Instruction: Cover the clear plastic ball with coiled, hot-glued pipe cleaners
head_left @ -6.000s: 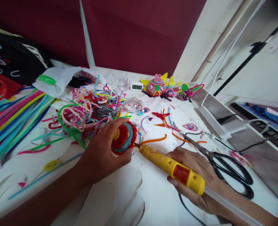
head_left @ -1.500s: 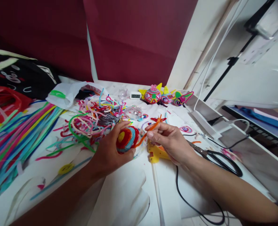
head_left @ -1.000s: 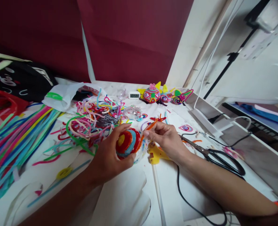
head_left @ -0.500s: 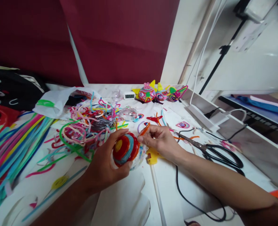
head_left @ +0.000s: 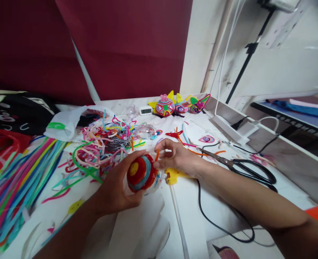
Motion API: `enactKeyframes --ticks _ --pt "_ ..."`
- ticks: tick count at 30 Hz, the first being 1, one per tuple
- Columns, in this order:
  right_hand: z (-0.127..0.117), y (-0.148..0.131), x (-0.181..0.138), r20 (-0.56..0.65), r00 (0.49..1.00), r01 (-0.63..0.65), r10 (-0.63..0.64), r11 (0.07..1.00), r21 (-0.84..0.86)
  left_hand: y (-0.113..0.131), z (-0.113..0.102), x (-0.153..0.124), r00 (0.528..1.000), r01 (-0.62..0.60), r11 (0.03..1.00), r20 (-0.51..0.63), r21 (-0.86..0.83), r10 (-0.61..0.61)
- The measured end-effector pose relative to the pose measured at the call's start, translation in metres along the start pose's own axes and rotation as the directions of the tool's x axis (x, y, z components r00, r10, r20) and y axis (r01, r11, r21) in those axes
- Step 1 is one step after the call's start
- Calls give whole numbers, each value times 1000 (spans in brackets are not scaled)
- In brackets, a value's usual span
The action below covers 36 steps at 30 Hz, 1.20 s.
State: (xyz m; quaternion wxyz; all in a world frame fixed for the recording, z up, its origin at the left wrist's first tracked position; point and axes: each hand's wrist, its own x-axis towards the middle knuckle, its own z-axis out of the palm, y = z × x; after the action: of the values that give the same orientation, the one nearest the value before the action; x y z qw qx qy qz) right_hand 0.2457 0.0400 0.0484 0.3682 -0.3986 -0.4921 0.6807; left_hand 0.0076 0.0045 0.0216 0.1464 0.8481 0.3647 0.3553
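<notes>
My left hand (head_left: 115,187) is wrapped round a clear plastic ball (head_left: 144,172), whose near side is covered in rings of yellow, red, orange and blue pipe cleaner. At the ball's right edge, my right hand (head_left: 176,157) pinches an orange pipe cleaner (head_left: 157,154) between thumb and fingers. Its free end points up beside the ball. Under the right wrist lies a yellow hot glue gun (head_left: 171,177), mostly hidden by the arm, with a white stick running toward me. Black-handled scissors (head_left: 245,169) lie to the right of the right hand.
A tangle of pipe cleaners (head_left: 99,144) and long pipe-cleaner bundles (head_left: 26,176) cover the left side. Decorated balls (head_left: 165,106) and a small digital clock (head_left: 145,110) stand at the back. A black cable (head_left: 202,205) loops at right, near a power strip (head_left: 229,127).
The orange pipe cleaner now stands more upright at the ball's edge, my right fingers lower along it. The view has shifted slightly; my left hand still holds the ball.
</notes>
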Motion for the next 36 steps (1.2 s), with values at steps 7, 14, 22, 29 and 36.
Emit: enactKeyframes --ticks 7,14,22,29,36 --pt "0 -11 -6 154 985 -114 78 965 236 8 -14 6 994 -97 995 44 25 95" --pt "1 -31 -12 74 996 18 -56 901 433 14 -29 46 974 -218 976 63 24 216" --pt "-9 -51 -13 -148 976 217 -163 827 519 23 -24 93 973 -230 973 -17 -33 230" --pt "-10 -49 -11 -204 953 302 -225 780 548 38 1 100 966 62 998 -251 -5 -61" --pt "-4 -37 -8 -234 949 310 -212 769 560 39 10 93 951 113 984 -274 -135 -147"
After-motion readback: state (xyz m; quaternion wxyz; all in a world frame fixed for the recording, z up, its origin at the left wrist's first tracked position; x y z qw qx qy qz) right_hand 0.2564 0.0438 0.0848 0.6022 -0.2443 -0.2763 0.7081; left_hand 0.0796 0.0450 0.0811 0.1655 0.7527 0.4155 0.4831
